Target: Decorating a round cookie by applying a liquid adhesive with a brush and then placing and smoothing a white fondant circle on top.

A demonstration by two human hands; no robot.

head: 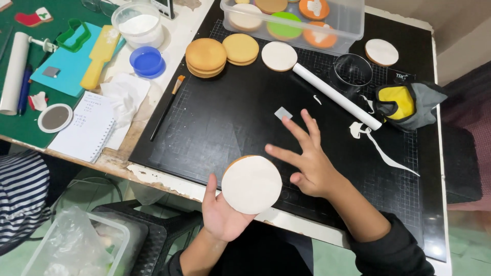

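Observation:
My left hand (220,214) holds a round cookie (251,184) covered in white icing, flat on the palm above the near edge of the black cutting mat (215,122). Just right of the cookie, my right hand (306,161) hovers with fingers spread and holds nothing; its fingertips are near a small grey square piece (283,113). A white rolling pin (336,95) lies diagonally on the mat beyond my right hand.
Stacks of plain round cookies (206,56) and a white-iced cookie (279,55) sit at the mat's far side, by a clear tub (353,20) of iced cookies. A round metal cutter (353,71), yellow-grey pouch (406,102), brush (166,106), notebook (89,128) and blue lid (147,61) lie around.

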